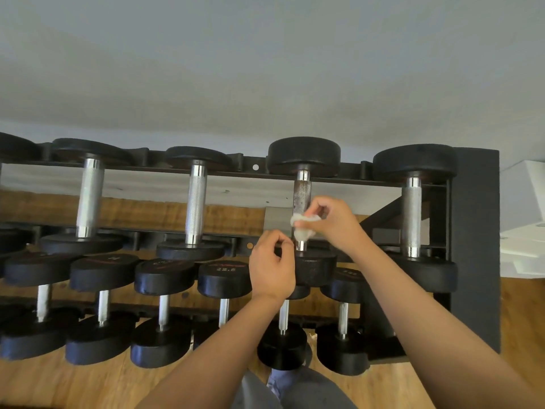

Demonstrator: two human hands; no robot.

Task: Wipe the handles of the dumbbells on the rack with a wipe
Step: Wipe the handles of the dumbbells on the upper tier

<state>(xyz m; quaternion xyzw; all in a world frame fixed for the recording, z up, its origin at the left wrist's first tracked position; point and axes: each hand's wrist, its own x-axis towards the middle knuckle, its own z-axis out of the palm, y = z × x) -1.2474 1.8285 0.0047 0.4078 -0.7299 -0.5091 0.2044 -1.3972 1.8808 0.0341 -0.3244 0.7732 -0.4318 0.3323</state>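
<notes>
Two hands work at one dumbbell [303, 154] on the upper shelf of the rack [474, 231], second from the rack's right end; its handle [303, 193] spans from the rear rail to the front rail. The right hand [330, 222] grasps a crumpled white wipe [303, 228] and presses it against the front part of the handle; the rear part is bare and looks darker and more mottled than the neighbouring handles. The left hand [271, 267] sits just beside the front end of the handle with fingers curled; whether it pinches the wipe's edge, touches the handle or holds nothing cannot be told.

Judged step: wiping this handle; nothing shows which other handles are done.

Hazards:
- Partial coverage; the wipe contacts one side only, so the far side and rear part may be missed unless the wipe is wrapped round and drawn along the full length.
- Snagging; the knurled surface may tear the wipe and leave shreds.
- Rolling; sideways force may turn the dumbbell in its cradle and trap the left fingers against the front rail.
</notes>
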